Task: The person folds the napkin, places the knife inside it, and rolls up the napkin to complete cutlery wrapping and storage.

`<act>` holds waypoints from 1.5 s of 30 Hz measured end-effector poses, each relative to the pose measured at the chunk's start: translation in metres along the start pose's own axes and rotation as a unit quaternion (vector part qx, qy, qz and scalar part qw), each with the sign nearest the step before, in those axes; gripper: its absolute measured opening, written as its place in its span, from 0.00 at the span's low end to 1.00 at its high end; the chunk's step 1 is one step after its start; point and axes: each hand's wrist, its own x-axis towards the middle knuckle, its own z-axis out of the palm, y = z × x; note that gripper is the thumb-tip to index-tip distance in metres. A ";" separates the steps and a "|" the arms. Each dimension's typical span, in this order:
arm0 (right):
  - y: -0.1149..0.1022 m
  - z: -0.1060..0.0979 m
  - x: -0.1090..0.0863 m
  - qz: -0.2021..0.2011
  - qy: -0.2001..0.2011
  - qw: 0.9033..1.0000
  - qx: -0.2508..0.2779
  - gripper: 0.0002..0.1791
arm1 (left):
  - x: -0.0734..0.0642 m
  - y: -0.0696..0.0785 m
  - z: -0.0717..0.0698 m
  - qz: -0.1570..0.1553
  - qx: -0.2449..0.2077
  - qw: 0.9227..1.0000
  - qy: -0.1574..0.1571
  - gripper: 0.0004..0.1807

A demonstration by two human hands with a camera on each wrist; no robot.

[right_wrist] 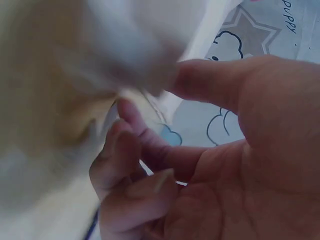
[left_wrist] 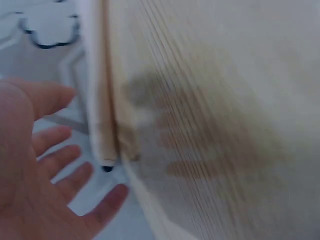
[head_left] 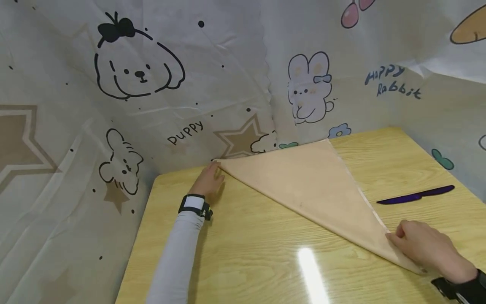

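Observation:
A peach cloth (head_left: 300, 185), folded into a triangle, lies on the wooden table with its long folded edge toward me. At its far left corner is my left hand (head_left: 208, 180). In the left wrist view that left hand (left_wrist: 55, 175) has its fingers spread and loosely bent beside the cloth's rolled edge (left_wrist: 102, 100), with a gap between them. My right hand (head_left: 425, 245) is at the near right corner. In the right wrist view the right hand (right_wrist: 200, 165) pinches the blurred cloth (right_wrist: 135, 40) between thumb and fingers, its other fingers curled.
A dark purple knife (head_left: 415, 196) lies on the table to the right of the cloth. White sheets with cartoon prints (head_left: 228, 63) hang behind and at both sides of the table (head_left: 243, 261). A light reflection shows on the near tabletop.

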 end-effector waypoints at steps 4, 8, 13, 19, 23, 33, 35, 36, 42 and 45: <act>0.012 0.017 -0.016 0.010 0.000 1.000 0.017 0.17 | 0.022 -0.007 0.010 -0.041 0.050 0.997 -0.031 0.31; 0.016 0.026 -0.023 0.001 0.038 0.999 0.033 0.15 | 0.030 -0.012 0.020 -0.059 0.095 0.992 -0.057 0.31; 0.019 0.028 -0.025 0.006 0.049 0.998 0.045 0.13 | 0.033 -0.012 0.026 -0.054 0.115 0.990 -0.053 0.30; 0.017 0.027 -0.020 0.007 0.028 0.998 0.056 0.13 | 0.017 -0.016 0.018 -0.062 0.100 0.992 -0.039 0.28; 0.016 0.026 -0.017 -0.001 0.017 0.998 0.054 0.12 | -0.007 -0.023 0.011 -0.067 0.122 0.989 -0.040 0.28; 0.012 0.016 -0.004 -0.053 0.058 0.996 0.051 0.14 | -0.099 -0.041 -0.004 -0.076 0.161 0.984 0.007 0.23; 0.010 0.017 0.002 -0.069 0.067 0.994 0.057 0.13 | -0.119 -0.043 -0.008 -0.075 0.163 0.984 0.021 0.22; 0.010 0.017 0.005 -0.075 0.071 0.993 0.058 0.13 | -0.129 -0.044 -0.009 -0.074 0.163 0.983 0.027 0.21; 0.015 0.012 0.027 -0.095 0.088 0.990 0.060 0.12 | -0.187 -0.041 -0.016 -0.060 0.151 0.985 0.055 0.16; 0.018 0.008 0.037 -0.104 0.096 0.988 0.064 0.12 | -0.211 -0.036 -0.018 -0.074 0.139 0.986 0.060 0.14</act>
